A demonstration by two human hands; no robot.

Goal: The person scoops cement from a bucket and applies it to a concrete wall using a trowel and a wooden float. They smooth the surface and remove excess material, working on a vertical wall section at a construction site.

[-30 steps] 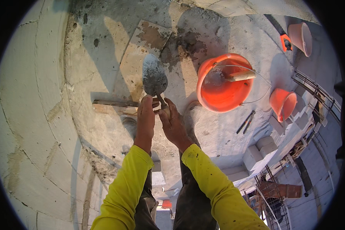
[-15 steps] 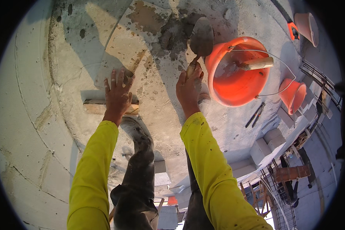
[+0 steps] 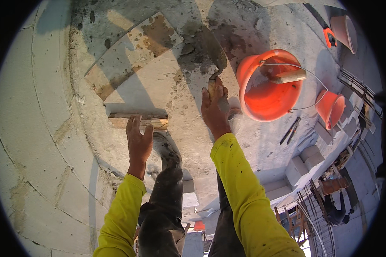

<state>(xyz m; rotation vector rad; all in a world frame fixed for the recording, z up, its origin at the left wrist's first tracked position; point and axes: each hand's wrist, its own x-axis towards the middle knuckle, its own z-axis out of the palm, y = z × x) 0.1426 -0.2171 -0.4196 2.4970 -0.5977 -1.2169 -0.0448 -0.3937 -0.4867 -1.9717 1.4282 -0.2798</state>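
Note:
The wooden handle of a trowel (image 3: 214, 51) is in my right hand (image 3: 216, 109), which is closed round it. Its grey blade points away from me over a dark wet mortar patch (image 3: 193, 49). My left hand (image 3: 139, 145) is at a short wooden block (image 3: 148, 123), fingers stretched over its near side and thumb apart. Whether they press on the block is hard to tell. Beyond the block lies a flat, mortar-stained board (image 3: 131, 58), set at a slant on the rough concrete.
An orange bucket (image 3: 249, 92) with a wooden-handled tool (image 3: 289, 76) inside stands right of the trowel. Pliers-like long-handled cutters (image 3: 290, 130), a smaller orange bucket (image 3: 330, 109) and a handsaw (image 3: 329, 36) lie farther right. A pale block wall (image 3: 47, 128) borders the left.
My left hand has drawn back from the board to the wooden block. The board now lies at a flatter slant. The trowel blade has turned more edge-on, and the view has shifted slightly.

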